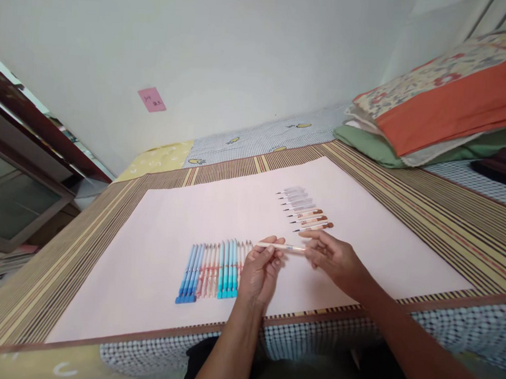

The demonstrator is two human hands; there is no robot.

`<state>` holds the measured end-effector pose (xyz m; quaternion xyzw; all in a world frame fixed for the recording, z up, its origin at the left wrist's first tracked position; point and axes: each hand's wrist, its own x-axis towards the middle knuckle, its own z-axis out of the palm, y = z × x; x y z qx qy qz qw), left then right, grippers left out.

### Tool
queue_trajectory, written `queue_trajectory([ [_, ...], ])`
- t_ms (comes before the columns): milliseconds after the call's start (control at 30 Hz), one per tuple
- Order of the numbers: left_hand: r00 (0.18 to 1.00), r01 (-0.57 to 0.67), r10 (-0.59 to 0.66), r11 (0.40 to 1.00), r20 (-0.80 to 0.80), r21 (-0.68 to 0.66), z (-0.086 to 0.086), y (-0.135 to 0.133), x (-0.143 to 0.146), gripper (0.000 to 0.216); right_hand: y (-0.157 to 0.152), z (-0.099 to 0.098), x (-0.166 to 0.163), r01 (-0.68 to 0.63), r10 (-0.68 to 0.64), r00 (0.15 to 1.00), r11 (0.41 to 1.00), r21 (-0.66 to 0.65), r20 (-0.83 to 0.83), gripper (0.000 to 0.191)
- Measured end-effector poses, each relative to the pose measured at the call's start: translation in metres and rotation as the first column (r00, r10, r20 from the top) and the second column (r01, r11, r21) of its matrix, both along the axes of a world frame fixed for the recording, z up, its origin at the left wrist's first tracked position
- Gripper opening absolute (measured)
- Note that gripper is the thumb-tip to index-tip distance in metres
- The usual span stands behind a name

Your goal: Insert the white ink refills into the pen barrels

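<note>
Both hands pinch one slim white pen point(280, 246) above the pink sheet point(154, 263), left hand point(260, 273) at its 9 o'clock end, right hand point(334, 258) at 3 o'clock; it looks light, stiff, smooth, best held mid-barrel.

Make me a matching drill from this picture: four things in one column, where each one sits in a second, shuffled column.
1. pink note
2. row of blue and pink pens
3. white pen
4. folded bedding

a. held between both hands
b. stuck on the wall
c. stacked at far right
d. lying on the pale sheet, near the left hand

Pairs: 1-b, 2-d, 3-a, 4-c
</note>
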<state>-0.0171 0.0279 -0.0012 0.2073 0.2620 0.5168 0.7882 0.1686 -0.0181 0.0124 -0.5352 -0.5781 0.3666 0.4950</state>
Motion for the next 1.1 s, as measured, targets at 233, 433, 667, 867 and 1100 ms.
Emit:
queue_trajectory([
  [233,0.997,-0.076,0.075,0.994,-0.011,-0.074,-0.002,0.002,0.002,0.020,-0.001,-0.001,0.011,0.009,-0.010,1.000,1.000,0.021,0.021,0.032],
  [433,0.999,-0.039,0.039,0.999,-0.027,-0.031,0.003,-0.001,0.002,0.024,-0.006,0.008,0.005,0.046,-0.061,0.980,0.996,0.082,0.190,0.021],
  [667,0.995,0.097,-0.092,0.987,-0.046,0.129,0.013,-0.006,-0.001,0.028,-0.001,-0.003,0.002,0.033,-0.060,0.990,0.979,-0.201,-0.131,0.043],
  [867,0.993,0.110,-0.100,0.979,-0.068,0.170,0.012,-0.008,0.002,0.045,0.000,-0.005,0.000,0.030,-0.072,0.980,0.975,-0.220,-0.187,0.042],
  [1100,0.977,-0.098,0.113,0.991,-0.179,0.093,-0.001,-0.001,0.006,0.035,0.000,-0.002,-0.005,0.035,-0.073,0.980,0.979,-0.199,-0.187,0.041],
])
